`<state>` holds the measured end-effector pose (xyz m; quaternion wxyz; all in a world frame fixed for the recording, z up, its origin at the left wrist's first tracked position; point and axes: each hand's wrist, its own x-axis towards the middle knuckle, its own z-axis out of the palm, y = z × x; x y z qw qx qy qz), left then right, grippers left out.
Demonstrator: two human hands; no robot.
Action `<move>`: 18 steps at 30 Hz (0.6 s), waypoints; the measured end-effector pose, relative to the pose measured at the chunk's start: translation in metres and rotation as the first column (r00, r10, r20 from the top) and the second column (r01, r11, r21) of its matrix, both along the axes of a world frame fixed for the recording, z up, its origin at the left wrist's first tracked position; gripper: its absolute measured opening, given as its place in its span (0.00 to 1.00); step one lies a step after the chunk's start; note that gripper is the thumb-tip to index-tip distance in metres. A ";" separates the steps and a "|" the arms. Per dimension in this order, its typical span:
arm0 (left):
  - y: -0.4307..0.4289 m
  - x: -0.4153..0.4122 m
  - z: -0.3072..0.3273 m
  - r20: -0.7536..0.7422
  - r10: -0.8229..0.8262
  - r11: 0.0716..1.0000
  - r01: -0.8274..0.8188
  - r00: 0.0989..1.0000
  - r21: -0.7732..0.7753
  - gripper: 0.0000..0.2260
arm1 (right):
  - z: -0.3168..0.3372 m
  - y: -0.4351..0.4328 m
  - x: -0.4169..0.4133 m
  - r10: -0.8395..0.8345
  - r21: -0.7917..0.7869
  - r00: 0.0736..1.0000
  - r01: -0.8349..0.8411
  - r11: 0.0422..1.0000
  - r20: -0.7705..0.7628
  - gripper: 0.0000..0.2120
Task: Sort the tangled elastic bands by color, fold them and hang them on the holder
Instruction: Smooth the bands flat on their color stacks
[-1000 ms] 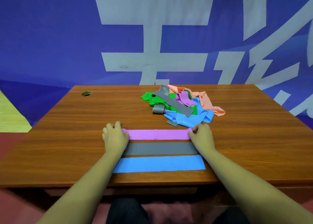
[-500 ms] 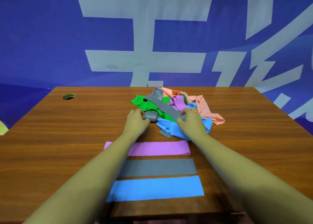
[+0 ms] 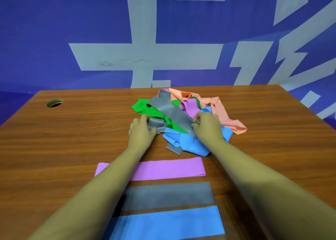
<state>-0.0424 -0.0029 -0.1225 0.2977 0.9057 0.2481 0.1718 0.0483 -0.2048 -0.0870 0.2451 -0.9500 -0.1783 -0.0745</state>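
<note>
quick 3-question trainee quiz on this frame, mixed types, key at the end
1. True or false: three bands lie flat in a row near the table edge: purple band, grey band, blue band.
2. Which band in the tangled pile do the left hand and right hand both touch? A green B grey C peach
3. Fill in: the round hole in the table sits at its far ______ corner.

Key: 1 true; 2 B, the tangled grey band; 3 left.

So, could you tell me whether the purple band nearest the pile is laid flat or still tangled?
Laid flat: the purple band lies as a smooth straight strip on the table.
</note>
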 end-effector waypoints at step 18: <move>-0.032 -0.014 0.110 0.343 -0.452 0.890 0.442 0.823 0.111 0.02 | 0.099 -0.021 -0.047 0.323 0.285 0.942 -0.337 0.897 0.096 0.12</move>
